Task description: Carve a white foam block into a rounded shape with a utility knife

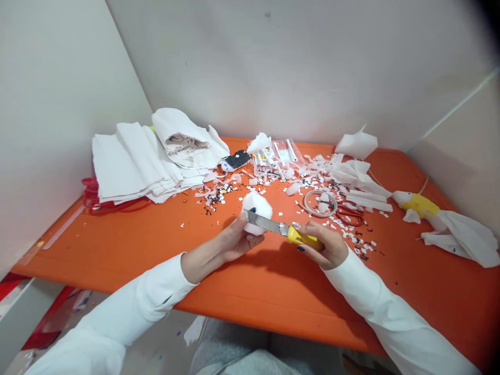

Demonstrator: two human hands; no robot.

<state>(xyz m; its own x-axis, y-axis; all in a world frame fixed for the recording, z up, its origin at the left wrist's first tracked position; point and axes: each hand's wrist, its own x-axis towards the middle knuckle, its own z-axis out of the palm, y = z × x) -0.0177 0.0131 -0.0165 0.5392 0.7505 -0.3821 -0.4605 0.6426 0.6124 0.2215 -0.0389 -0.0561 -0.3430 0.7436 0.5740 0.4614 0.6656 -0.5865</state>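
My left hand (237, 240) grips a rounded white piece (260, 203) that looks like foam, held above the front part of the orange table (164, 260). Closed around the yellow handle of a utility knife (304, 239) is my right hand (328, 245). The knife's long blade reaches left across the front of the white piece, its tip close to my left thumb. Whether the blade cuts in or only rests against the surface, I cannot tell. A dark spot shows beside the blade tip, possibly a painted thumbnail.
Folded white cloth or paper (133, 161) lies at the back left. Paper scraps, a tape roll (320, 203) and red-handled scissors (350, 212) are right of centre. A plastic case (287, 152) stands behind them. A yellow-and-white figure (417, 204) lies at the right.
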